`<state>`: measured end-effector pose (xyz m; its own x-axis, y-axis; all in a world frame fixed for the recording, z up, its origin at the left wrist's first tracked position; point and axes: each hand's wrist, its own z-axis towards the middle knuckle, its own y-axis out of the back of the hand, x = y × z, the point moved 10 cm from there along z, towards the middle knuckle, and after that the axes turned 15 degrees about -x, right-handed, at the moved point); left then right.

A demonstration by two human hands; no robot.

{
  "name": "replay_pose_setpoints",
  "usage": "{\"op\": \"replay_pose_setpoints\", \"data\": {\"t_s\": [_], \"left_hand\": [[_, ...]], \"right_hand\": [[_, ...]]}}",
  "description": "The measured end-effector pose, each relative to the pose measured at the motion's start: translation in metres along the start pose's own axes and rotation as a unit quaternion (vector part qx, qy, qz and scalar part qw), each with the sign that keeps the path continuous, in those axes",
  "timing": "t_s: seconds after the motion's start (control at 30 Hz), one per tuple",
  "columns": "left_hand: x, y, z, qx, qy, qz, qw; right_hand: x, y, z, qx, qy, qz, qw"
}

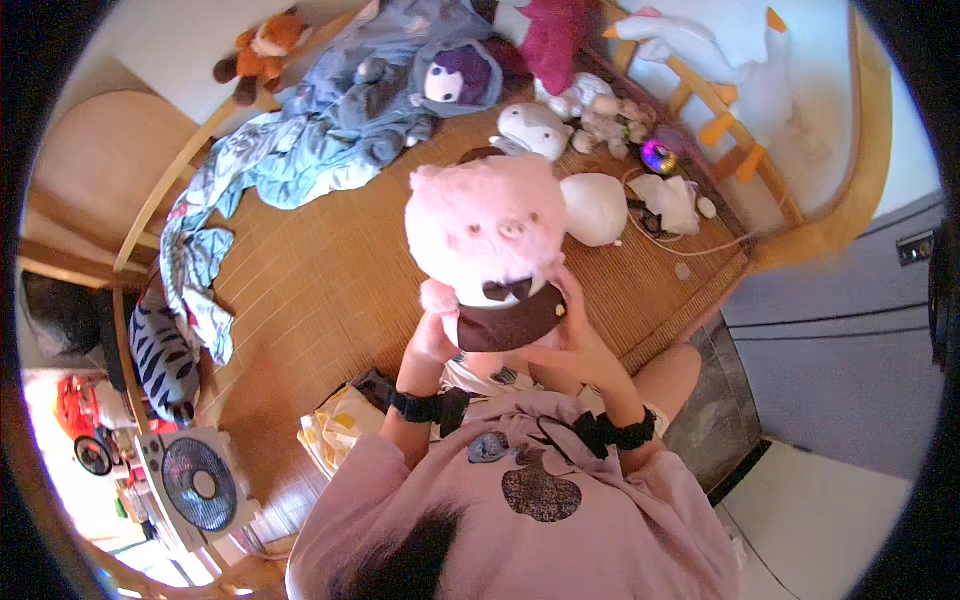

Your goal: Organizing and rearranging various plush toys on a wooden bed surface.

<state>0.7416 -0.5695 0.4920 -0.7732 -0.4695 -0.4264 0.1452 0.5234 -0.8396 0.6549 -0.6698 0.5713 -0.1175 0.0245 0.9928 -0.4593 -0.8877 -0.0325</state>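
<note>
A pink plush pig (487, 217) in a dark brown outfit (502, 326) with a bow tie is held up in front of my chest. My left hand (435, 334) grips its side at the left, near a fuzzy pink paw. On the other side my right hand (566, 330) holds the body, its fingers reaching up along the dark cloth. The pig's face points up towards me. Behind its head, a round white object (595, 210) lies on the woven mat (322, 262).
Rumpled blue bedding (300, 165) and a hooded doll (454, 79) lie at the far left. A white plush (534, 131), a teddy bear (611, 124) and a cable (697, 251) lie at the far right. A box fan (199, 484) stands at lower left, near a striped plush (166, 360).
</note>
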Motion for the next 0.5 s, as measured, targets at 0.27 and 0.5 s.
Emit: {"op": "replay_pose_setpoints", "data": {"t_s": [0.27,0.5], "left_hand": [[0.021,0.035,0.003,-0.067,0.054,0.260,0.962],[0.023,0.008,0.002,-0.002,0.046,0.155,0.987]], "right_hand": [[-0.014,0.015,0.006,-0.071,0.005,-0.100,0.992],[-0.017,0.014,0.009,-0.079,0.047,-0.137,0.986]]}}
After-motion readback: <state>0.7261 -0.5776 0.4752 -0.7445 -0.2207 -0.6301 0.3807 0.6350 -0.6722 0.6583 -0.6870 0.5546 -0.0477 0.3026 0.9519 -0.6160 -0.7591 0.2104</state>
